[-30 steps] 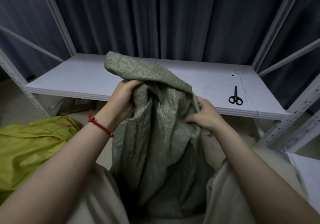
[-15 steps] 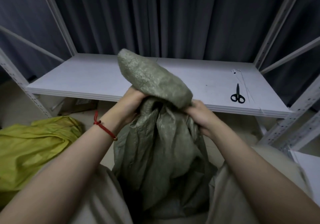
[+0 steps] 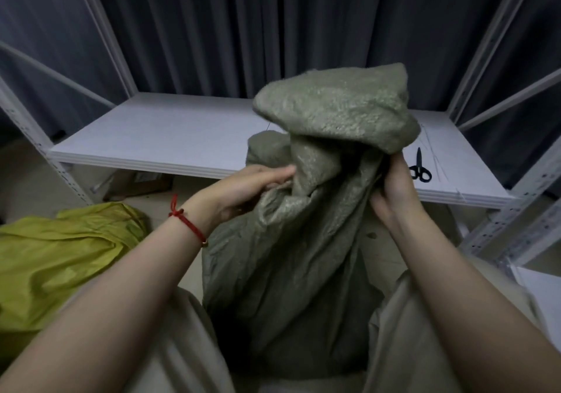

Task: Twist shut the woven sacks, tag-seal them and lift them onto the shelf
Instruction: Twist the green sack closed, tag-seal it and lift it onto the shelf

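A grey-green woven sack [image 3: 291, 259] stands between my knees, its top gathered into a neck with the loose flap flopped over to the right. My left hand [image 3: 243, 192] grips the neck's left side, fingers pinching folded cloth. My right hand [image 3: 394, 192] holds the neck's right side under the flap, fingers curled into the fabric. The white shelf board [image 3: 170, 131] lies just behind the sack.
Black scissors [image 3: 419, 170] lie on the shelf's right part, beside thin ties. A yellow-green sack [image 3: 57, 259] lies on the floor at left. Metal shelf uprights [image 3: 516, 207] stand on the right and left; a dark curtain hangs behind.
The sack's loose top flap has swung from the left over to the right. Both hands have shifted right along the neck, which is now more tightly gathered.
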